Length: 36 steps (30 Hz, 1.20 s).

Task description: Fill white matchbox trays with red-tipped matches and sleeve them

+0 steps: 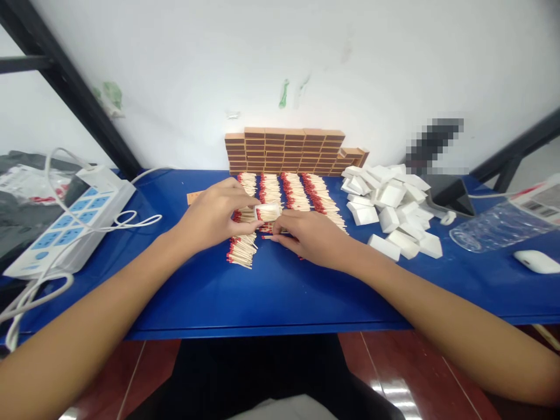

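My left hand (214, 214) is closed round a small white matchbox tray (268, 210) with matches in it, held just above the blue table (271, 291). My right hand (310, 236) pinches a few red-tipped matches right below the tray. Rows of red-tipped matches (301, 192) lie on the table under and beyond both hands. A loose bundle of matches (241, 251) lies below my left hand.
Brown matchbox sleeves (289, 150) are stacked against the white wall. A heap of white empty trays (391, 207) lies to the right. A white power strip (74, 219) with cables sits on the left; a clear plastic bag (499, 227) and a white mouse (536, 261) on the right.
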### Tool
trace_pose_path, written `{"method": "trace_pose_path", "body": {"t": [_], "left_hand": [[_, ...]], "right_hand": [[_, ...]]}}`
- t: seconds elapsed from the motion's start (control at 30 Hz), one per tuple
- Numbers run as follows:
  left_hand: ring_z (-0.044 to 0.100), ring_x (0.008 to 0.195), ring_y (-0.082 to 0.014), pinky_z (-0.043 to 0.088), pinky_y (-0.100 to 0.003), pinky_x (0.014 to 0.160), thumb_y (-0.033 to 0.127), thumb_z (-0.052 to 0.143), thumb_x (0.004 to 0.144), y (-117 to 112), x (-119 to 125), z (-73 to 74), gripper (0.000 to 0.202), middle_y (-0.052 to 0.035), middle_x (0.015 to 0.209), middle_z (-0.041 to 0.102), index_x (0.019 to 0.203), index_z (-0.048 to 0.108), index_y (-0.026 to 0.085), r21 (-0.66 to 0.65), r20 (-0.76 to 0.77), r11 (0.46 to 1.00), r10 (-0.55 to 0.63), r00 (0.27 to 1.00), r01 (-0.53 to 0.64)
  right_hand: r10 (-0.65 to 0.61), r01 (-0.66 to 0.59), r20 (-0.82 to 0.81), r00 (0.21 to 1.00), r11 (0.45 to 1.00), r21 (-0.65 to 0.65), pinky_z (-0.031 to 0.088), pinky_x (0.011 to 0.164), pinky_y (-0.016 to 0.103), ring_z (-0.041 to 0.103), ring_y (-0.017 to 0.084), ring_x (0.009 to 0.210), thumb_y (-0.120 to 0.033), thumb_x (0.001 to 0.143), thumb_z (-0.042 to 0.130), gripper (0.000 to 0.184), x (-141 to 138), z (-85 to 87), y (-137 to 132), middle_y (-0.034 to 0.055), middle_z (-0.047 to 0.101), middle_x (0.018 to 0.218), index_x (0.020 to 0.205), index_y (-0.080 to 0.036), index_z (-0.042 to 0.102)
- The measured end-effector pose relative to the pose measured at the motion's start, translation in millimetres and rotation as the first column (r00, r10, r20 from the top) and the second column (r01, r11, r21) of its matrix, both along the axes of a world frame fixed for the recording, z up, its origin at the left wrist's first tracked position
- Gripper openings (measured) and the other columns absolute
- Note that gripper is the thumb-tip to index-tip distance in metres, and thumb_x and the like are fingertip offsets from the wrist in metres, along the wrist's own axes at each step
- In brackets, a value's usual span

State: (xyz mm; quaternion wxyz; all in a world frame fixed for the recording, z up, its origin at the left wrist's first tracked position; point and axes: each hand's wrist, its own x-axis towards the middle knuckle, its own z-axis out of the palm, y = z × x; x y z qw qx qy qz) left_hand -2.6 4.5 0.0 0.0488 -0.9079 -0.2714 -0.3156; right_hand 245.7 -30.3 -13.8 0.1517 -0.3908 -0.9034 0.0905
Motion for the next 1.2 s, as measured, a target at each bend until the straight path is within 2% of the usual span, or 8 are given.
{"method": "trace_pose_path", "body": {"t": [0.17,0.27,0.37,0.53,0.7,0.83,0.97,1.2], "left_hand": [[0.065,0.086,-0.0207,0.052,-0.030,0.072,0.035,0.080,0.087,0,-1,0.3,0.028,-0.0070,0.089,0.076,0.108,0.079,0.017,-0.008,0.006,1.000,-0.002,1.000,0.002],[0.065,0.087,-0.0211,0.052,-0.031,0.073,0.036,0.080,0.087,0,-1,0.3,0.029,-0.0072,0.089,0.076,0.109,0.079,0.017,-0.016,-0.006,1.000,0.004,1.000,-0.004],[0.065,0.088,-0.0214,0.053,-0.031,0.074,0.035,0.079,0.087,-1,0,0.5,0.028,-0.0065,0.088,0.076,0.109,0.079,0.018,-0.024,-0.009,1.000,0.002,1.000,-0.002],[0.064,0.085,-0.0211,0.052,-0.031,0.069,0.039,0.078,0.089,-7,6,1.6,0.029,-0.0065,0.083,0.074,0.107,0.079,0.016,-0.056,-0.004,0.997,-0.050,0.999,0.049],[0.063,0.084,-0.0206,0.053,-0.031,0.070,0.033,0.080,0.087,-12,10,1.5,0.030,-0.0074,0.084,0.074,0.110,0.079,0.015,-0.062,0.020,0.993,-0.095,0.995,0.096],[0.063,0.084,-0.0207,0.053,-0.031,0.070,0.036,0.079,0.087,-11,10,1.3,0.030,-0.0066,0.084,0.075,0.110,0.079,0.017,-0.088,0.005,0.993,-0.075,0.997,0.075],[0.064,0.085,-0.0208,0.052,-0.030,0.068,0.037,0.081,0.086,-7,6,0.1,0.030,-0.0059,0.084,0.075,0.108,0.080,0.017,-0.052,0.025,0.999,-0.008,1.000,0.009],[0.065,0.085,-0.0212,0.053,-0.032,0.074,0.040,0.079,0.087,-2,2,-0.4,0.031,-0.0065,0.088,0.078,0.107,0.080,0.017,0.001,0.045,0.999,0.036,0.998,-0.036]], "right_hand": [[0.018,-0.017,0.033,0.999,0.999,-0.050,0.040,0.071,0.028,0.061,0.017,0.081,-0.023,0.104,0.057,0.012,1,3.7,-3,0.0059,0.068,0.097,0.095,-0.018,0.063],[0.041,-0.041,-0.010,0.999,0.997,-0.068,0.039,0.070,0.028,0.061,0.017,0.080,-0.025,0.104,0.057,0.013,5,8.2,-2,0.0053,0.069,0.097,0.095,-0.018,0.062],[0.054,-0.055,-0.100,0.994,0.998,-0.005,0.040,0.071,0.028,0.061,0.017,0.082,-0.026,0.104,0.059,0.011,10,12.5,1,0.0048,0.069,0.096,0.096,-0.019,0.062],[-0.008,0.036,-0.171,0.985,0.986,0.161,0.037,0.068,0.027,0.056,0.016,0.076,-0.023,0.102,0.062,0.009,11,11.1,6,0.0032,0.065,0.090,0.095,-0.018,0.061],[-0.015,0.060,-0.195,0.981,0.973,0.223,0.035,0.065,0.027,0.054,0.014,0.071,-0.023,0.102,0.061,0.008,5,3.8,6,0.0021,0.065,0.088,0.097,-0.018,0.062],[-0.020,0.076,-0.216,0.976,0.964,0.256,0.035,0.065,0.027,0.053,0.014,0.070,-0.025,0.102,0.061,0.010,5,5.8,5,0.0018,0.063,0.084,0.097,-0.017,0.064],[-0.053,0.097,-0.187,0.981,0.968,0.230,0.036,0.066,0.028,0.055,0.015,0.073,-0.025,0.101,0.061,0.012,11,13.8,5,0.0029,0.064,0.085,0.093,-0.017,0.066],[-0.016,0.014,0.060,0.998,1.000,0.027,0.037,0.066,0.028,0.061,0.016,0.078,-0.018,0.093,0.066,0.007,18,12.9,10,0.0044,0.069,0.090,0.087,-0.018,0.070]]}}
